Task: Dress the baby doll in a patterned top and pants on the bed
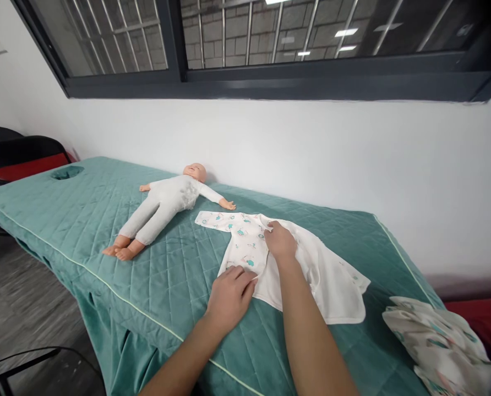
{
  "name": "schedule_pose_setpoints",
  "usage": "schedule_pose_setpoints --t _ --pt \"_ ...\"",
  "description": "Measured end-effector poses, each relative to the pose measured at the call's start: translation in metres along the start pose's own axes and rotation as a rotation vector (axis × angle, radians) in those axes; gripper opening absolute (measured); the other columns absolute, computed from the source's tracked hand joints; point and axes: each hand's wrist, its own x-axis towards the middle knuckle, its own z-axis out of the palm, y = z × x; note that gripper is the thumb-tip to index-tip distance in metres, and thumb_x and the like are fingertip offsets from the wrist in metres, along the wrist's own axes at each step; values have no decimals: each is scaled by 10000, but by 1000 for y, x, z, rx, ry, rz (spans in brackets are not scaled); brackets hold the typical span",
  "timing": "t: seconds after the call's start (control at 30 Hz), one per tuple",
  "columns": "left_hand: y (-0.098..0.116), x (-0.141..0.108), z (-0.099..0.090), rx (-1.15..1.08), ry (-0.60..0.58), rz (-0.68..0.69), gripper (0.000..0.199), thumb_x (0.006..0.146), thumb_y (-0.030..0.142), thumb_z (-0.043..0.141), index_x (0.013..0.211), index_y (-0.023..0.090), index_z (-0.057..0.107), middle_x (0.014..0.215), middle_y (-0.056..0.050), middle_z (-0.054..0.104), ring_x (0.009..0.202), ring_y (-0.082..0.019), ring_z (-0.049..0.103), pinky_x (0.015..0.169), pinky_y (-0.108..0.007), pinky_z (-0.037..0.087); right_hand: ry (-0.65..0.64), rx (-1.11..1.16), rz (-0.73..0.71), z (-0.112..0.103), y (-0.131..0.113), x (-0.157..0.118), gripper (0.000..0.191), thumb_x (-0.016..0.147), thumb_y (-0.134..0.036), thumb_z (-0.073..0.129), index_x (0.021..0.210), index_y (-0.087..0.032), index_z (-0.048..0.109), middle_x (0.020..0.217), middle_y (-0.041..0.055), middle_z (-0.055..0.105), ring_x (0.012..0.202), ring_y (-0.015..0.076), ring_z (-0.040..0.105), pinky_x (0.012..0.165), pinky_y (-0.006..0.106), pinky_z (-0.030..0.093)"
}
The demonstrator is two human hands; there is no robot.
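A white baby shirt (245,236) with a small green and pink print lies spread on the green quilted bed cover. One side of it is folded open to the right, showing the plain white inside. My left hand (231,294) pinches the shirt's front edge near the hem. Higher up, close to the neckline, my right hand (281,241) has its fingers closed on the same edge. Left of the shirt a baby doll (167,201) in a white bodysuit lies on its back, arms spread, one hand close to the shirt's sleeve.
The green bed (117,286) stands against a white wall under a barred window (249,33). A crumpled printed cloth (443,346) lies at the right corner. Black chairs (26,154) with red stand at the far left. A round hole (67,172) shows in the bed's left end.
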Motion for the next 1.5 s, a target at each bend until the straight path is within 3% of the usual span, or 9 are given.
schedule_pose_setpoints --t 0.17,0.33,0.4,0.53,0.6,0.87,1.07,1.3,1.5 --pt "3 2 1 42 -51 53 218 969 275 482 980 231 695 859 -28 654 835 -197 575 754 -341 468 17 64 11 0 3 0 378 865 -296 468 1206 -261 629 1102 96 709 1066 296 641 889 426 460" --pt "-3 2 3 -132 11 -63 219 977 276 467 925 212 670 831 -26 641 815 -179 582 734 -318 465 31 214 -6 1 3 4 361 851 -301 490 1157 -224 665 1027 116 718 1029 319 647 897 474 461" --pt "-12 2 1 -264 192 -191 212 985 299 456 942 213 645 875 -29 627 838 -166 584 756 -305 473 22 310 -77 4 -2 6 389 887 -354 468 1227 -250 626 1041 76 727 1014 264 658 894 415 483" --pt "-29 3 -3 -289 800 -533 253 977 359 467 1176 217 531 1258 -105 485 1167 -212 496 922 -354 472 -36 646 -355 15 -12 8 433 928 -447 454 1321 -291 545 1203 21 702 1100 171 642 927 309 491" --pt "-30 3 -4 -221 861 -518 320 959 351 502 1249 217 482 1350 -123 404 1279 -236 420 1041 -415 412 -43 751 -423 22 -12 9 397 935 -456 439 1239 -253 593 1207 46 701 1114 183 639 933 330 494" --pt "-16 5 4 -22 411 -92 164 931 154 476 1054 200 574 1124 -88 595 1108 -231 538 970 -421 445 -29 516 -447 38 -12 2 207 882 -197 484 971 -220 670 1030 39 711 974 187 634 942 352 469" --pt "-17 8 6 163 182 -224 166 909 133 470 942 198 619 842 -42 675 847 -222 601 783 -364 434 -2 245 -500 33 -21 -14 284 833 -57 448 953 -186 671 1127 86 644 1090 220 522 1009 361 389" --pt "-14 9 7 256 80 -305 221 913 163 451 979 209 657 745 -31 701 740 -220 645 742 -352 383 -54 11 -530 28 -22 -20 409 953 -270 407 1347 -242 516 1459 71 501 1330 264 399 1085 437 309" --pt "-15 9 5 272 55 -311 248 913 175 447 1018 213 669 735 -32 714 723 -217 660 764 -344 388 -146 -123 -572 31 -25 -37 596 985 -418 345 1506 -128 343 1608 126 283 1491 289 195 1184 480 143"
